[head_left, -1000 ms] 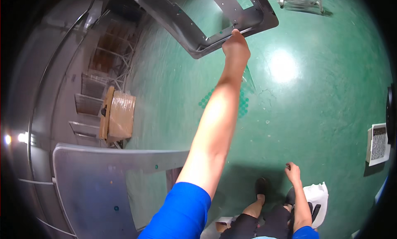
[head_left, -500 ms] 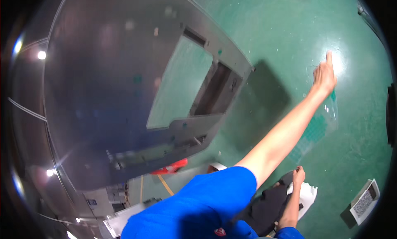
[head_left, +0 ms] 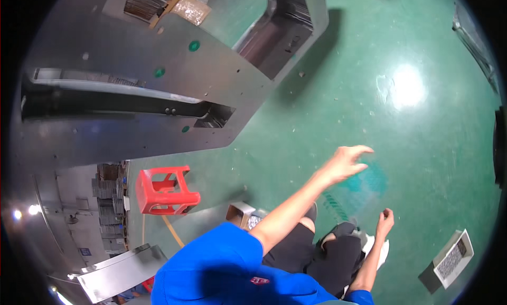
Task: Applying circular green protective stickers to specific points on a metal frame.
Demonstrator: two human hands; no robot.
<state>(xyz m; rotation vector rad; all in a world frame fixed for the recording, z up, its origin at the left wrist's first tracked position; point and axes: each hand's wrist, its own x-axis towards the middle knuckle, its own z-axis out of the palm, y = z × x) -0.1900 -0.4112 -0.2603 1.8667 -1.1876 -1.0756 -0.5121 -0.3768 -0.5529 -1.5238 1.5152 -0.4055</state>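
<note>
My left hand is stretched forward over the floor, thumb and index finger apart. A clear, flimsy sheet with green spots hangs just beneath it, seemingly held by the lower fingers, whose grip is hidden. My right hand is closer to my body, above my knee, with its fingers curled together; anything inside them is too small to make out. At the upper left stands a large grey metal panel with cut-out openings. Round green dots sit on its face. Neither hand touches the panel.
A red plastic stool stands left of me, near an open cardboard box. A white bin of small grey pieces lies at the lower right. Stacked flat goods and a pale metal cabinet are farther left.
My left hand has drawn back toward my body, and the clear sheet came with it. The view has shifted, so the panel appears higher and the stool shows fully. My right hand stays curled.
</note>
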